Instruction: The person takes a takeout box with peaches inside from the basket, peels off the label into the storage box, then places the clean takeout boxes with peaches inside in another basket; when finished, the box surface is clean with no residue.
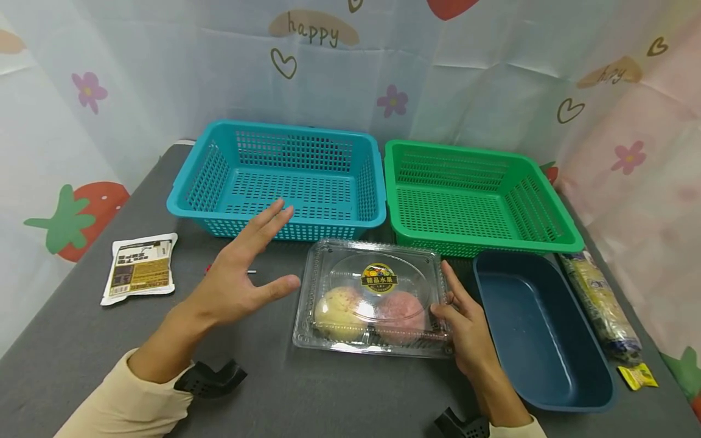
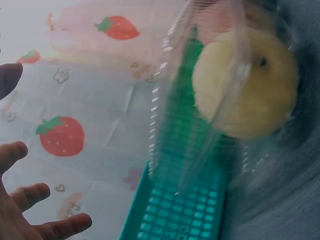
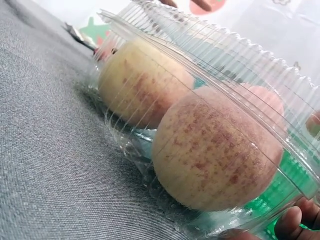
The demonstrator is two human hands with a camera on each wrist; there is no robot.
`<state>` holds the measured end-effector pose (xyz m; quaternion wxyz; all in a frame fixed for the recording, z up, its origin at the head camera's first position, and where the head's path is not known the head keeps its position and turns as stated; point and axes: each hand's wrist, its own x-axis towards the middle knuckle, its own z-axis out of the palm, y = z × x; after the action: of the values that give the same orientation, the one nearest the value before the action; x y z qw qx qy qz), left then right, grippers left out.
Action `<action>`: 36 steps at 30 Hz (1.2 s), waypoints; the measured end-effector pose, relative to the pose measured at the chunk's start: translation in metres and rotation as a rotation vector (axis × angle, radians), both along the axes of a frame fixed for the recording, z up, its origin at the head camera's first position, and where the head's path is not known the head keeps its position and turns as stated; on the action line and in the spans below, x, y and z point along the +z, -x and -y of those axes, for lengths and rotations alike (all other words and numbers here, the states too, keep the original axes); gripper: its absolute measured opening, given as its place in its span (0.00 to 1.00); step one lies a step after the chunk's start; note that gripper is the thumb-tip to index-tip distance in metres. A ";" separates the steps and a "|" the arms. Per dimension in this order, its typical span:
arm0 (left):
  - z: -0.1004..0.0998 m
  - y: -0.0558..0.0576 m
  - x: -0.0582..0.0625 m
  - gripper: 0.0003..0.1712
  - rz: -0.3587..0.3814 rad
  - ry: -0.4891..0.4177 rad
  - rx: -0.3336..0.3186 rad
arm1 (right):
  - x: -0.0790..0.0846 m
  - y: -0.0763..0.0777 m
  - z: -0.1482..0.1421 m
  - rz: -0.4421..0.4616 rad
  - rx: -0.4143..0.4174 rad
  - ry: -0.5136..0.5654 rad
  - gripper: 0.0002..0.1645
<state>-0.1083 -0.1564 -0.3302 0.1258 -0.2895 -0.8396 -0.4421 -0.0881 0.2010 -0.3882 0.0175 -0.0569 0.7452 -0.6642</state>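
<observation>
A clear plastic clamshell box [image 1: 342, 258] with a fruit label on its lid lies on the grey table. Inside sit two peaches, a yellowish one [image 1: 341, 314] on the left and a pinker one [image 1: 402, 316] on the right; their speckled skin shows close up in the right wrist view. My right hand [image 1: 472, 331] grips the box's right side, thumb over the edge. Left of the box hovers my left hand [image 1: 235, 277], fingers straight and thumb spread, holding nothing. Its spread fingers [image 2: 30, 196] also appear in the left wrist view, apart from the box.
Behind the box stand a blue basket [image 1: 276, 215] and a green basket [image 1: 487, 244]. To the right are a dark blue tub [image 1: 542, 322], a long clear-and-yellow packet [image 1: 602, 307] and a small yellow packet [image 1: 638, 376]. A white-and-brown pouch [image 1: 139, 267] lies at left.
</observation>
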 end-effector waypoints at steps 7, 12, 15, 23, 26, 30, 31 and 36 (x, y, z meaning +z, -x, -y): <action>-0.011 -0.001 -0.012 0.47 0.104 0.103 -0.043 | -0.001 0.000 0.000 0.001 -0.004 -0.003 0.44; -0.016 0.001 -0.019 0.47 0.176 0.130 -0.062 | 0.000 0.000 0.000 -0.001 -0.008 -0.007 0.44; -0.020 0.002 -0.023 0.47 0.224 0.142 -0.060 | 0.000 -0.001 0.000 0.004 -0.013 -0.009 0.44; -0.028 0.007 -0.032 0.46 0.306 0.208 -0.042 | 0.000 0.000 0.001 0.011 -0.017 -0.016 0.45; -0.031 0.010 -0.035 0.46 0.323 0.233 -0.036 | 0.000 0.000 0.001 0.002 -0.012 -0.014 0.44; -0.033 0.013 -0.038 0.46 0.348 0.253 -0.023 | -0.001 0.000 0.000 -0.005 -0.010 -0.014 0.44; -0.033 0.013 -0.039 0.46 0.357 0.260 -0.018 | -0.001 0.000 0.000 -0.003 -0.012 -0.020 0.44; -0.036 0.014 -0.042 0.48 0.415 0.304 0.001 | -0.002 0.000 0.000 -0.004 -0.025 -0.054 0.44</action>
<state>-0.1226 -0.1207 -0.3725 -0.0941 -0.2074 -0.9045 -0.3605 -0.0886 0.2007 -0.3898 0.0093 -0.0483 0.7635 -0.6440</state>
